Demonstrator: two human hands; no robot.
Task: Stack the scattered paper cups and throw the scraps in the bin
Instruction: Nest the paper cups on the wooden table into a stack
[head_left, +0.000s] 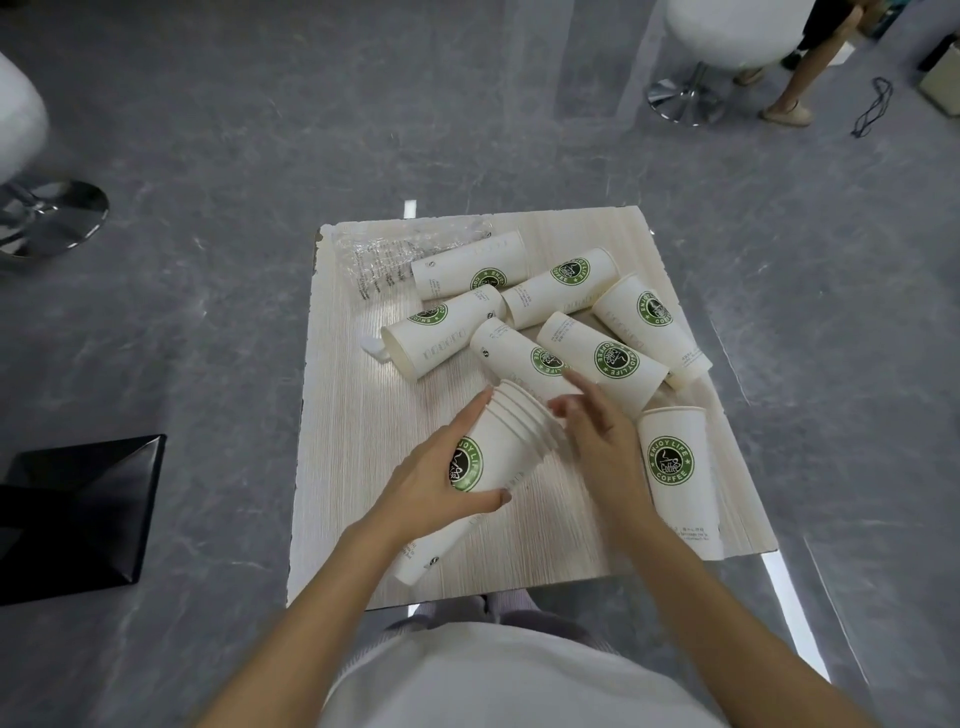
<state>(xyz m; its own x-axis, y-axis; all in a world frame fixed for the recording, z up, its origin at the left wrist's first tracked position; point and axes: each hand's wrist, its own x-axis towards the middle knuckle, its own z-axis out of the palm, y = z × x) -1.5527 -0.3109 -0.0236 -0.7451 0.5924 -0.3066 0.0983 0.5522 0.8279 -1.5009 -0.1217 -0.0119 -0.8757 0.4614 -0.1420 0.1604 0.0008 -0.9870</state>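
Note:
My left hand (441, 480) grips a tilted stack of nested white paper cups (498, 447) with green coffee logos, over the near part of the small wooden table (353, 467). My right hand (597, 431) reaches with straight fingers toward a cup lying on its side (519, 358), touching the stack's rims. Several more cups lie scattered behind, such as one at the right (597, 353) and one at the left (441, 327). One cup (675, 462) stands upright at the right edge. A crumpled clear plastic wrapper (384, 254) lies at the far left corner.
A small white scrap (373, 347) lies by the left cup's mouth. A black bin (78, 514) stands on the grey floor left of the table. Stools stand at far left (47, 213) and far right (691, 88), and a person's legs (800, 78) are by the right one.

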